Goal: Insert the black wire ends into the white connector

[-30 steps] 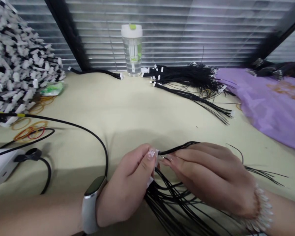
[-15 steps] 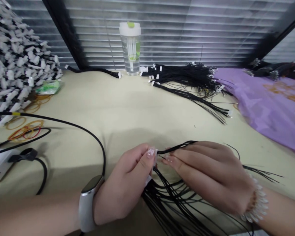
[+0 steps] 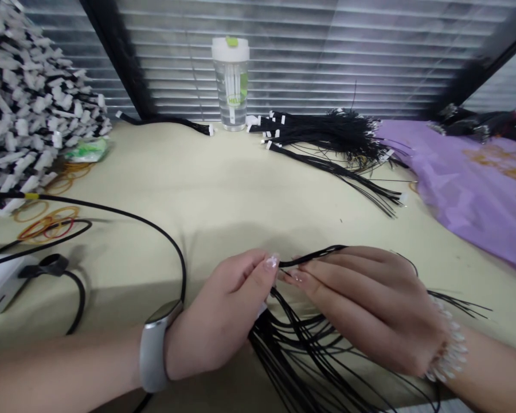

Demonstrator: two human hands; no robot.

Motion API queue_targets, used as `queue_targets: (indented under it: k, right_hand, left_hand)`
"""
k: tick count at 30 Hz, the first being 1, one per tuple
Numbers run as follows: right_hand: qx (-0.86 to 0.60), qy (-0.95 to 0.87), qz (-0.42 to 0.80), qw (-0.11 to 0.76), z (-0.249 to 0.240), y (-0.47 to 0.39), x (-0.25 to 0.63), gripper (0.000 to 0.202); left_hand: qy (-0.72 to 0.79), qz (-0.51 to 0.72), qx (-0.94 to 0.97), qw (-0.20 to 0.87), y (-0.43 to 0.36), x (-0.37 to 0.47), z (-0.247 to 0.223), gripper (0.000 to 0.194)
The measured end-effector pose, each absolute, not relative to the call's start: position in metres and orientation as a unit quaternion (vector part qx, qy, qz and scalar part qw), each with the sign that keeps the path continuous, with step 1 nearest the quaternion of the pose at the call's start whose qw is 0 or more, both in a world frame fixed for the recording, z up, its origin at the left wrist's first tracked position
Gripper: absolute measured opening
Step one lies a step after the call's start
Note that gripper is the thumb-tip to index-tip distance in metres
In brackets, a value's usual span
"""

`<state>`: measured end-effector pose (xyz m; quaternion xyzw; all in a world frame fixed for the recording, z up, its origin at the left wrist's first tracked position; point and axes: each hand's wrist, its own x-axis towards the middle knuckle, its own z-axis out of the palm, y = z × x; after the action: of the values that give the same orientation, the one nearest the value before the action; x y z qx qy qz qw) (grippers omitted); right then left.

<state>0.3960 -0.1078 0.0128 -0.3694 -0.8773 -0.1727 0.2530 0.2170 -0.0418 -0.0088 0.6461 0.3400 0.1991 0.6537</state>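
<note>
My left hand (image 3: 227, 310) is closed around white connectors, mostly hidden by the thumb and fingers, with black wires (image 3: 290, 344) fanning out below and to the right. The thumb and forefinger pinch the topmost connector, from which a short run of black wires (image 3: 313, 253) leads across to my right hand (image 3: 370, 304). That hand is closed too; its thumb and forefinger pinch the tip of a thin black wire (image 3: 286, 273) close to the connector. Whether the tip sits inside the connector I cannot tell. Loose wire ends (image 3: 460, 301) stick out beyond the right wrist.
At the back stand a clear water bottle (image 3: 231, 86) and a pile of black wire harnesses (image 3: 322, 129). A heap of white connectors (image 3: 34, 109) rises at left, near rubber bands (image 3: 54, 223), a black cable (image 3: 124, 212) and a white power block (image 3: 2, 287). Purple sheeting (image 3: 460, 201) covers the right side.
Both hands keep nearly the same pose. The left thumb and connector have shifted slightly right, and the whole view has moved a little.
</note>
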Motion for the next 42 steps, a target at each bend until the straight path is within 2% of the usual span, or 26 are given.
queue_targets:
  k: [11,23,31,36,42]
  right_hand:
    - [-0.363,-0.881,-0.174,0.249,0.012,-0.110,0.400,0.016]
    - [-0.327,-0.897,-0.154,0.255,0.015,-0.096,0.399,0.019]
    - [-0.327,-0.897,-0.164,0.247,0.013,-0.097,0.397,0.017]
    - [-0.310,-0.914,-0.150,0.214,0.013,-0.095,0.392,0.021]
    - [-0.328,-0.908,-0.129,0.228,0.017,-0.095,0.393,0.024]
  left_hand:
    - [0.347,0.177,0.673,0.629,-0.038,0.217,-0.010,0.035]
    - [0.344,0.133,0.613,0.698,-0.037,0.215,-0.011,0.039]
    - [0.336,0.122,0.649,0.672,-0.034,0.215,-0.012,0.037]
    - [0.313,0.116,0.629,0.702,-0.033,0.215,-0.011,0.037]
    - [0.318,0.116,0.647,0.683,-0.031,0.217,-0.011,0.039]
